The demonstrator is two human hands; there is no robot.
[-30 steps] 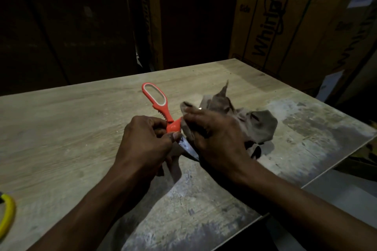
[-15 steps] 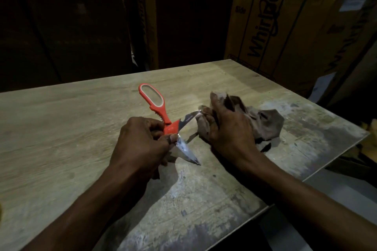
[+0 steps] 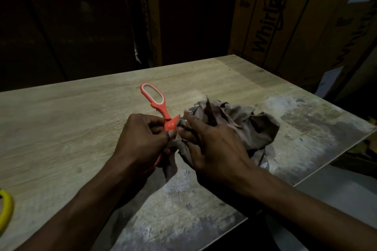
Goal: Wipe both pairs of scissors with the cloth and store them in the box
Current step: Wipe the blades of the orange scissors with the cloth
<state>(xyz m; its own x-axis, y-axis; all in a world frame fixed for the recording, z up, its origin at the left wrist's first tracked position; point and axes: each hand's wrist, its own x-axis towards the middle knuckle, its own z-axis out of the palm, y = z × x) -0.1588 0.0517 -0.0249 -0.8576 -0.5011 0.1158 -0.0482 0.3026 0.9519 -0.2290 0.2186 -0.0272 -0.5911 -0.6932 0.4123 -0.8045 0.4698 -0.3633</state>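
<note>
The orange scissors [image 3: 158, 106] are held above the middle of the wooden table [image 3: 61, 132], one white-lined handle loop pointing away from me. My left hand [image 3: 142, 140] grips them at the pivot and lower handle. My right hand [image 3: 212, 144] presses a crumpled brown cloth [image 3: 251, 124] around the blades, which are almost wholly hidden; only a bright blade tip shows near the top of the cloth. A yellow handle of the second pair of scissors [image 3: 5, 208] lies at the table's left front edge. No storage box is in view.
Large cardboard cartons [image 3: 285, 16] stand behind the table at the right. The table's right and front edges drop off close to my arms. The background at the left is dark.
My right hand has brought the cloth back over the blades, which were bare and spread half a second ago. The left hand keeps its grip on the scissors.
</note>
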